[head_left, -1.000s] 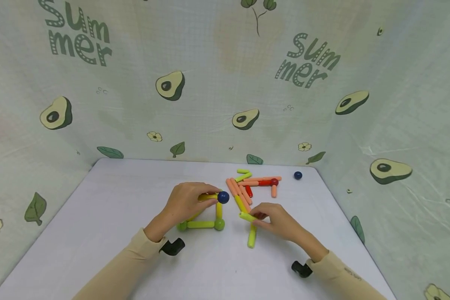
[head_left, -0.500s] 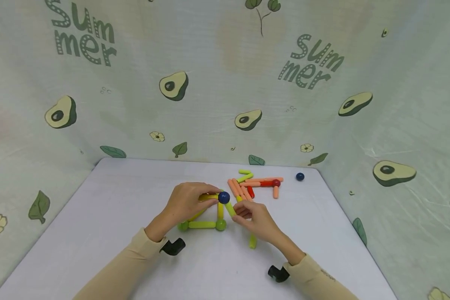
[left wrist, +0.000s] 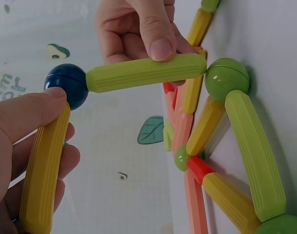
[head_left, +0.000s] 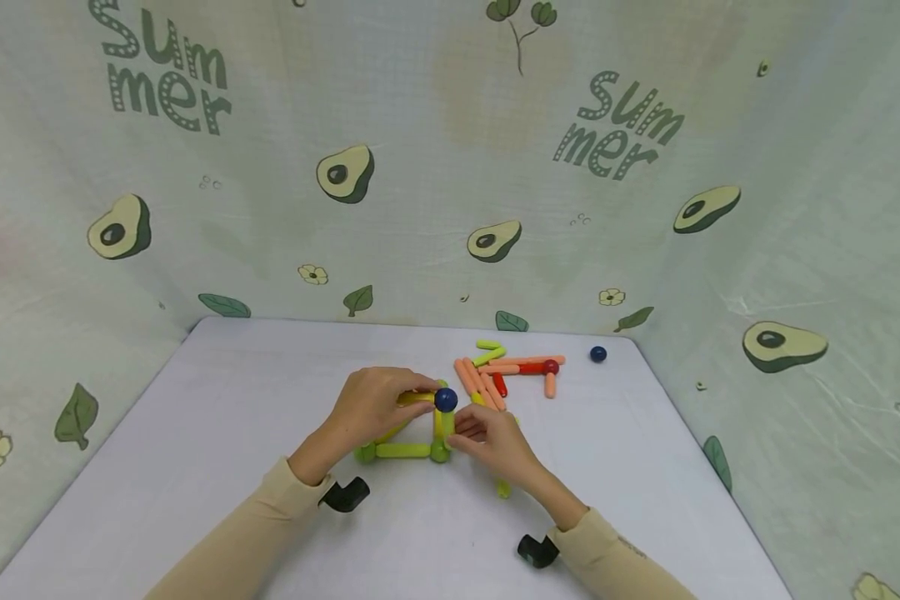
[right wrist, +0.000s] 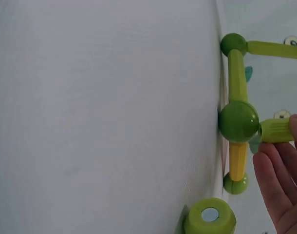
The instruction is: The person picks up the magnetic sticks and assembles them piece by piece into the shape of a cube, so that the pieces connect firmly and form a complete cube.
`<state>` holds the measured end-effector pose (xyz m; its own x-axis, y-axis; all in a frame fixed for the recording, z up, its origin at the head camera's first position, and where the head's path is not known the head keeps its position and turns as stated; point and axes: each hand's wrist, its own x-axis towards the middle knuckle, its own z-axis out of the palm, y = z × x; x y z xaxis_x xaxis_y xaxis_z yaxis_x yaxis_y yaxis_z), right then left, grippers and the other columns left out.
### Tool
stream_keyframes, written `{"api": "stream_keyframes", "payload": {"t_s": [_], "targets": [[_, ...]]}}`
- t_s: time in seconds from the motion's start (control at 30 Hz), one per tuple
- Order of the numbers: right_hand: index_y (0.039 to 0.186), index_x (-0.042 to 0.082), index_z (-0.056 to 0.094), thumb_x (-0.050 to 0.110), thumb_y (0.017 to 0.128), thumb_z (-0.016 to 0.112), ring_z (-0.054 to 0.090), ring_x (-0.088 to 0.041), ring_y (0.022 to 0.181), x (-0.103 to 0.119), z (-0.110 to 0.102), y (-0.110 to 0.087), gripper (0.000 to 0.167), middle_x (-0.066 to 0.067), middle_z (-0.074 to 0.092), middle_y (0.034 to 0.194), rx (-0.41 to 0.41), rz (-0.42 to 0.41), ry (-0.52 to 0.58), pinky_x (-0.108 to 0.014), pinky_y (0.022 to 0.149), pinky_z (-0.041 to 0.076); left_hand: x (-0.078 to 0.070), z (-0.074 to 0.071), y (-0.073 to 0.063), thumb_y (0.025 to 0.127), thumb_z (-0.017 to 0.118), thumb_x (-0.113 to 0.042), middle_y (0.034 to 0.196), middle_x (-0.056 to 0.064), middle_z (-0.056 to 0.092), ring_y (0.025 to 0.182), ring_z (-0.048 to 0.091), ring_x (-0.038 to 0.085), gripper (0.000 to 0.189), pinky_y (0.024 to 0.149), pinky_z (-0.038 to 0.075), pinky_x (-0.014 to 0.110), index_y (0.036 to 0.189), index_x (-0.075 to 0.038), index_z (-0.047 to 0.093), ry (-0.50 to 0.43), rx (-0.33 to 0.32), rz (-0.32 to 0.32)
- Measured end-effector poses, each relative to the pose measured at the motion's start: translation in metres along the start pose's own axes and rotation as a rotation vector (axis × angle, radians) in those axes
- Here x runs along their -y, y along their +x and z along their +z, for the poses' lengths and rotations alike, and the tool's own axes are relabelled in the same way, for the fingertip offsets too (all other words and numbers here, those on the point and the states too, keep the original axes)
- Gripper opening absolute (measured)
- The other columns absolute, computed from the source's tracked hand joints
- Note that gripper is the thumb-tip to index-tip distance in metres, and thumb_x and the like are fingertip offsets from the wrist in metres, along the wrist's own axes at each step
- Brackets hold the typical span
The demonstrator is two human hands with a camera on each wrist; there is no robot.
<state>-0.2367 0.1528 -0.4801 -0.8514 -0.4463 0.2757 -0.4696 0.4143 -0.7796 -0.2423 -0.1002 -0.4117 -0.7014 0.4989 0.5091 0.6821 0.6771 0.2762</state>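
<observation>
My left hand (head_left: 369,410) holds a yellow magnetic rod (left wrist: 44,170), its thumb against the dark blue ball (left wrist: 73,87) at the rod's end. From that ball runs a lime green rod (left wrist: 134,74), which my right hand (head_left: 499,438) pinches. It stands roughly upright in the head view. Its lower end meets, or nearly meets, a green ball (right wrist: 238,122) at a corner of the frame on the table. Lime rods, such as the front rod (head_left: 402,450), and yellow rods join the frame's green balls. My left hand hides part of the frame.
Several loose rods lie behind the right hand, among them a salmon rod (head_left: 527,360) and a red rod (head_left: 499,384). A red ball (head_left: 551,367) joins some of them. Another dark blue ball (head_left: 598,354) sits near the table's (head_left: 645,433) far right corner.
My right hand has moved left with the lime rod, joined its upper end to the blue ball, then swung its lower end down to the frame's corner ball. The left hand stays nearly still.
</observation>
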Motion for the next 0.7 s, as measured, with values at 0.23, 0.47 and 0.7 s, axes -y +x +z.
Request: {"api": "stream_keyframes", "payload": {"t_s": [0.23,0.47,0.7], "targets": [[0.108,0.008,0.073,0.013,0.093,0.084,0.076,-0.015,0.091,0.0004,0.0035,0.0022,0.020,-0.002,0.077,0.101,-0.012,0.019,0.007,-0.024,0.081,0.061,-0.0001,-0.0001,0.0002,0.088,0.090,-0.030,0.102,-0.009,0.081,0.081,0.072,0.007,0.028,0.067,0.052,0.020,0.114,-0.024,0.083,0.006,0.001,0.000],[0.108,0.005,0.071,0.010,0.094,0.083,0.076,-0.018,0.093,0.0004,0.0078,0.0060,0.019,-0.006,0.076,0.103,0.011,0.022,0.044,-0.025,0.081,0.062,0.0001,-0.0013,0.0003,0.088,0.089,-0.030,0.102,-0.010,0.081,0.082,0.072,0.005,0.027,0.067,0.052,0.021,0.114,-0.025,0.083,0.005,-0.004,0.017],[0.110,0.009,0.070,0.010,0.094,0.082,0.075,-0.013,0.092,-0.0007,0.0104,0.0084,0.019,-0.001,0.076,0.103,0.022,-0.014,-0.013,-0.024,0.081,0.062,0.0007,-0.0083,-0.0021,0.090,0.088,-0.029,0.104,-0.009,0.081,0.087,0.073,0.007,0.027,0.072,0.055,0.024,0.116,-0.024,0.083,0.003,0.045,0.001]]}}
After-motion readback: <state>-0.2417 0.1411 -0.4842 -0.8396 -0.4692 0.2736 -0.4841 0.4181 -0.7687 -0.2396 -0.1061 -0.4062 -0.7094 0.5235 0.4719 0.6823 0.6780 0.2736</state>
